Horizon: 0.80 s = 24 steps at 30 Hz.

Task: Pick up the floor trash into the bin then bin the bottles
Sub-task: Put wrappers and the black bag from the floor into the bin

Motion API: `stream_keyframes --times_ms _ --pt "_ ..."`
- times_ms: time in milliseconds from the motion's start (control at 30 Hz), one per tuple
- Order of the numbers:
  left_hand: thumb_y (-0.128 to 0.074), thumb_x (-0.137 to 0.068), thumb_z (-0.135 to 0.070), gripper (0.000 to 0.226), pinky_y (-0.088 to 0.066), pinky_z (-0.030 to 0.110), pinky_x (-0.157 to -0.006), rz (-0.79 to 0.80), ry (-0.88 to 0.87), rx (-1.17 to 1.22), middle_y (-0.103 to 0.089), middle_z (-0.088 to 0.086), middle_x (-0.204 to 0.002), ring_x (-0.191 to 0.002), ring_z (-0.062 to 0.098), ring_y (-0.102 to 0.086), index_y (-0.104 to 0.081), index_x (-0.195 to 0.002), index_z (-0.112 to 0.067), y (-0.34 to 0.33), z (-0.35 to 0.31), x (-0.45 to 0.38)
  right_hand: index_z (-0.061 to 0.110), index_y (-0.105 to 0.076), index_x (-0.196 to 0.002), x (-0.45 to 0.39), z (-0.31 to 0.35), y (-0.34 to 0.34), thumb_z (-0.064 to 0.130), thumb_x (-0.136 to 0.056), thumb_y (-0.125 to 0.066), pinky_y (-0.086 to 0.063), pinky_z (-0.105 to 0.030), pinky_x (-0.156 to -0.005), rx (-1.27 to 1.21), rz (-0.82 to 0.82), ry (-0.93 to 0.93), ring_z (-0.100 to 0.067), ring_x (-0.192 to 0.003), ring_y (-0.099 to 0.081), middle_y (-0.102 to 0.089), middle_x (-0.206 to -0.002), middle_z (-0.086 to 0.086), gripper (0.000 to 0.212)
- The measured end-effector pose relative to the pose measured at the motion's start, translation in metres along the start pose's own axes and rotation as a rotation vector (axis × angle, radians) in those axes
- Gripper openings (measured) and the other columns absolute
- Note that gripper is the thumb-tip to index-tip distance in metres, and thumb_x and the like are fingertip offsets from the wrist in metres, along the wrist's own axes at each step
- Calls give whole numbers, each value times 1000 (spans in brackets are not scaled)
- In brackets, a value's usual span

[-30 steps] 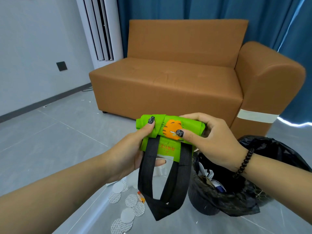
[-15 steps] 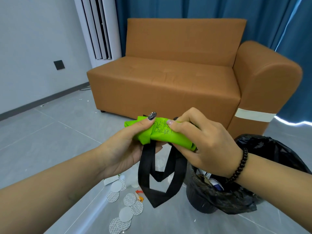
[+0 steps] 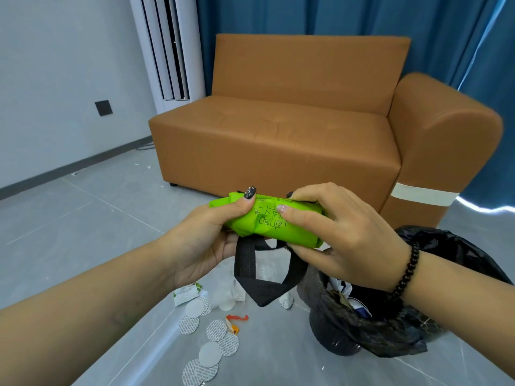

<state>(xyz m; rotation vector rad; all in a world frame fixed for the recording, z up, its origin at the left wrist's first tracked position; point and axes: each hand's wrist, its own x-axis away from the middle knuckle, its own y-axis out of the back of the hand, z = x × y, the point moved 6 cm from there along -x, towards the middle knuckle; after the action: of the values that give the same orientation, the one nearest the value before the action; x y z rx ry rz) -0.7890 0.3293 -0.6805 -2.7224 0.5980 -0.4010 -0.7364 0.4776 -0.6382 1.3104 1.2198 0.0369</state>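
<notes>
A rolled-up green cloth bag (image 3: 267, 221) with black handles hanging down is held in front of me. My left hand (image 3: 206, 235) grips its left end, thumb on top. My right hand (image 3: 342, 235) grips its right end, fingers curled over it. Below and to the right stands a bin lined with a black plastic bag (image 3: 390, 330), with scraps inside. On the grey floor lie several round white foil seals (image 3: 209, 352), a small white-green packet (image 3: 185, 295), a clear plastic piece (image 3: 231, 296) and an orange scrap (image 3: 237, 319). No bottles are in view.
A brown sofa (image 3: 278, 129) stands close behind the bin, its armrest at the right. A white standing air conditioner (image 3: 167, 48) is at the back left before blue curtains (image 3: 362, 15). Grey tile floor (image 3: 69, 224) extends to the left.
Both hands have rolled the green bag tighter: the orange print has turned out of sight and the lettering now faces up. The black handles hang shorter.
</notes>
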Motion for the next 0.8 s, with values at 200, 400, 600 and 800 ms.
stream_keyframes --times_ms 200,400,600,800 --pt "-61 -81 -26 35 -57 26 -55 -139 -123 130 -73 17 -94 -71 22 -73 -66 -105 0 15 -10 -6 9 -67 -115 -2 24 -2 52 -89 -48 -35 -42 -98 -98 98 -9 -33 -119 -48 -55 -125 -18 54" --pt "-66 -72 -25 48 -59 29 -61 -128 -147 -85 -73 13 -102 -77 19 -72 -63 -116 -6 10 -4 -2 8 -68 -72 -10 28 4 6 -75 -67 -40 -42 -86 -180 -89 -50 -29 -106 -55 -66 -100 -8 4" --pt "-72 -64 -17 53 -61 41 -73 -7 -255 -313 -69 5 -104 -79 25 -72 -59 -115 -21 -6 -20 3 13 -71 -69 -10 -19 19 16 -73 -71 -42 -18 -85 -466 -152 -530 -16 -97 -57 -61 -98 2 5" --pt "-75 -73 -6 45 -59 33 -67 219 -276 -396 -64 5 -107 -85 22 -69 -59 -113 -20 -19 -22 4 28 -64 -82 2 -46 6 38 -45 -73 -48 -37 -95 -837 20 -847 -8 -107 -60 -63 -109 8 40"
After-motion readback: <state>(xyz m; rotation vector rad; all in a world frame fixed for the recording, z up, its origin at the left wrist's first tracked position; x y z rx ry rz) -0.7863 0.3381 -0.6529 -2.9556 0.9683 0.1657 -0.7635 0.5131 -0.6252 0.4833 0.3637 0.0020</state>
